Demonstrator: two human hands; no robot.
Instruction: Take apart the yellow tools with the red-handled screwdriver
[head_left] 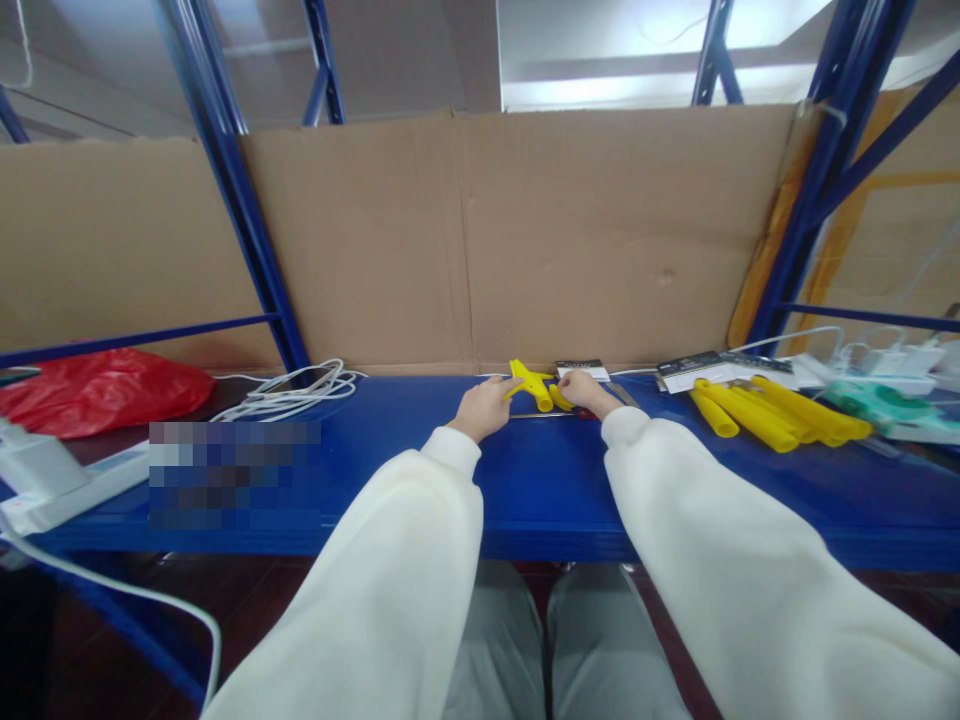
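My left hand (482, 408) is closed, its fingertips pinching the left end of a yellow T-shaped plastic piece (534, 386) above the blue tabletop (420, 450). Just right of it, my right hand (591, 392) has its fingers curled together. Another bit of yellow plastic (559, 399) shows beside those fingertips; whether they grip it or something smaller is hidden. Below the hands a thin, light strip (534, 415) lies across the table. Behind the right hand is a black-and-white printed card (582, 369), and a flat greyish piece (622, 395) lies by the right wrist.
Several yellow tubular handles (757, 415) lie at the right near printed cards (694, 371) and a green, see-through item (885, 402). Leftward are a coiled white cable (315, 392), a red plastic bag (112, 390) and a power strip (112, 480). A cardboard panel (465, 240) stands behind.
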